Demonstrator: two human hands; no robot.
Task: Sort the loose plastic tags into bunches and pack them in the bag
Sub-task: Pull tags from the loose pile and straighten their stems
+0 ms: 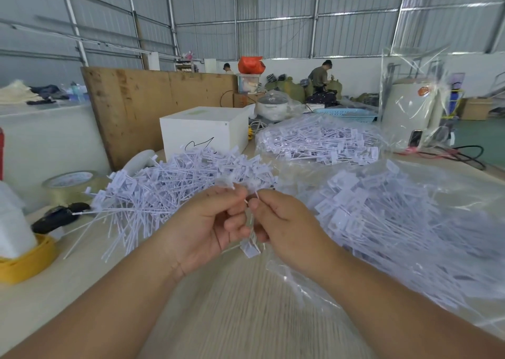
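Plastic tags lie in a loose white heap on the pale wooden table, just beyond the left hand and spreading away to its left. Further left sit a yellow holder, a black object whose kind I cannot tell, and a roll of clear tape. Behind the heap stands a white box, backed by a plywood board.

Both hands meet at the centre, raised just above the table. The left hand has its fingers curled, thumb and fingertips pinching a small bunch of tags near its thin upper ends. The right hand faces it, almost touching, fingers also curled and pinching the same bunch; the flat heads of the bunch hang below, between the two palms. Exactly how many tags it holds is too blurred to tell.

Just right of the right hand lies a clear plastic bag already filled with tags, its open, crumpled mouth reaching under the right forearm. Beyond it, well apart from the hands, a second clear bag of tags rests on the table. Behind that are a blue basket and, further right, a white machine wrapped in clear film. Two people stand far off by the back wall.
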